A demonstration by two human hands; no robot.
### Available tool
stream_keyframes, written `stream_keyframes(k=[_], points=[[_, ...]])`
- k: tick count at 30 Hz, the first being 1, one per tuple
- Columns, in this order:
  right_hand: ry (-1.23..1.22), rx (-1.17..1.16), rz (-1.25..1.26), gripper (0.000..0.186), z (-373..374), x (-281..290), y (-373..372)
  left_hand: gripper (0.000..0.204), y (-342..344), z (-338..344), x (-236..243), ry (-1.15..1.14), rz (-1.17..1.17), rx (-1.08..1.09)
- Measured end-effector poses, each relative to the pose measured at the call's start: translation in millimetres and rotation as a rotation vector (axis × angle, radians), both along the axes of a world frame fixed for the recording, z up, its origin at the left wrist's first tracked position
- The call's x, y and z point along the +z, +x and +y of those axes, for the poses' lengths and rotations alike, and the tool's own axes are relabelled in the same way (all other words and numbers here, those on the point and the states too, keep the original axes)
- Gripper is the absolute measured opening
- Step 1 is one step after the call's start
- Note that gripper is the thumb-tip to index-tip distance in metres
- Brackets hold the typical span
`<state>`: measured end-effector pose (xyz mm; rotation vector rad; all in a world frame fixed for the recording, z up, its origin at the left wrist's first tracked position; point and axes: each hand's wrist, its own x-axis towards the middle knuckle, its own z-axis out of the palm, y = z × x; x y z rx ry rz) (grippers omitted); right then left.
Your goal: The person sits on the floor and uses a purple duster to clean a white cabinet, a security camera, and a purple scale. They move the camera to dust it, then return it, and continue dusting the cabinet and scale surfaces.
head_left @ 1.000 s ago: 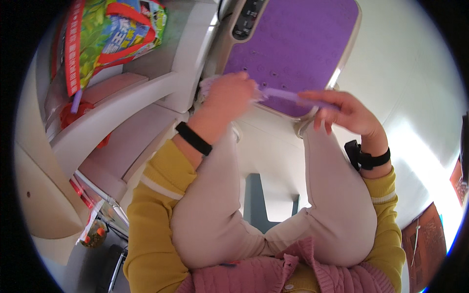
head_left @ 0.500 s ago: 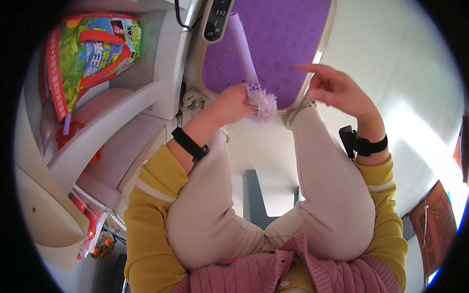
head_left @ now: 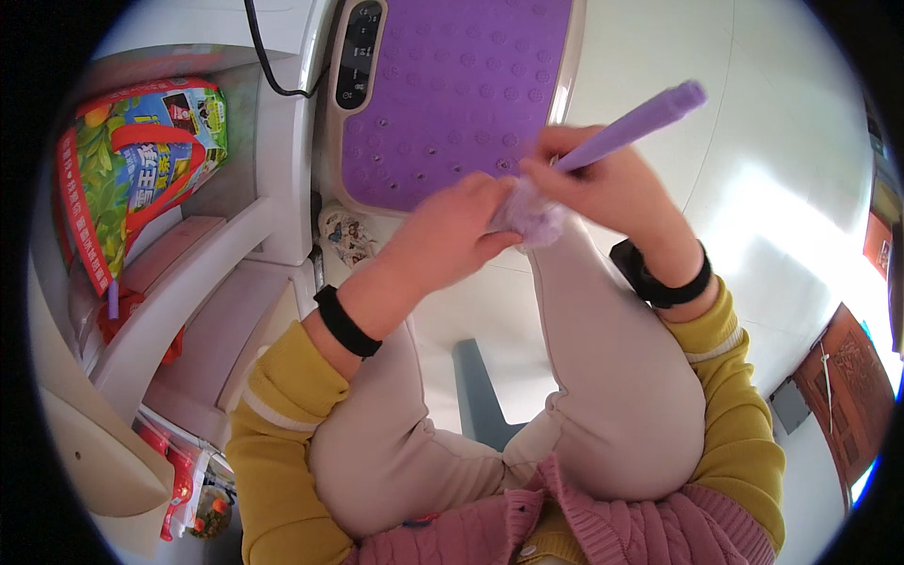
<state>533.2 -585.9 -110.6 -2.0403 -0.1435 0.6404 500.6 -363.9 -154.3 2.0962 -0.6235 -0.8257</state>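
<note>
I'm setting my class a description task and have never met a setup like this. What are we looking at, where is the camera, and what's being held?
There is no machine: these are a person's bare hands, seen from above by a wide fisheye camera worn on the head, which bends straight edges. The right hand holds a lilac stick; the left hand grips its fluffy head, though blur hides the exact finger positions. It looks like a small duster. Beyond, on the pale floor, stands a purple-topped platform with a black control panel. At the left is a colourful shopping bag with red handles.
</note>
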Motion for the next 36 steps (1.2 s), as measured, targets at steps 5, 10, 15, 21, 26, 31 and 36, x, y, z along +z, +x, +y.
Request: stream_keyframes(k=[5,10,15,21,26,31,36], points=[[-0.308,-0.163,0.053,0.028,-38.8,28.2,9.4,0.06,15.5,39.9,-23.8,0.262,-0.104,0.204],[-0.241,-0.377,0.33,0.031,-47.3,19.8,10.9,0.068,12.8,71.0,-49.6,0.584,-0.062,0.156],[-0.033,-0.563,0.271,0.026,-54.8,-13.1,15.6,0.077,9.2,74.5,-53.0,0.702,0.064,-0.045],[0.17,-0.775,-0.288,0.017,-60.2,-51.3,31.3,0.081,12.3,77.2,-48.6,0.705,0.12,-0.086],[-0.116,-0.528,0.284,0.019,-65.6,-44.4,17.9,0.083,12.3,84.9,-47.9,0.664,0.145,-0.084],[-0.009,-0.667,0.15,0.022,-57.2,-43.4,10.9,0.08,13.1,90.1,-49.0,0.619,0.161,-0.082],[0.061,-0.7,-0.166,0.016,-40.4,-45.6,20.4,0.077,10.2,94.7,-52.0,0.583,0.129,-0.068]])
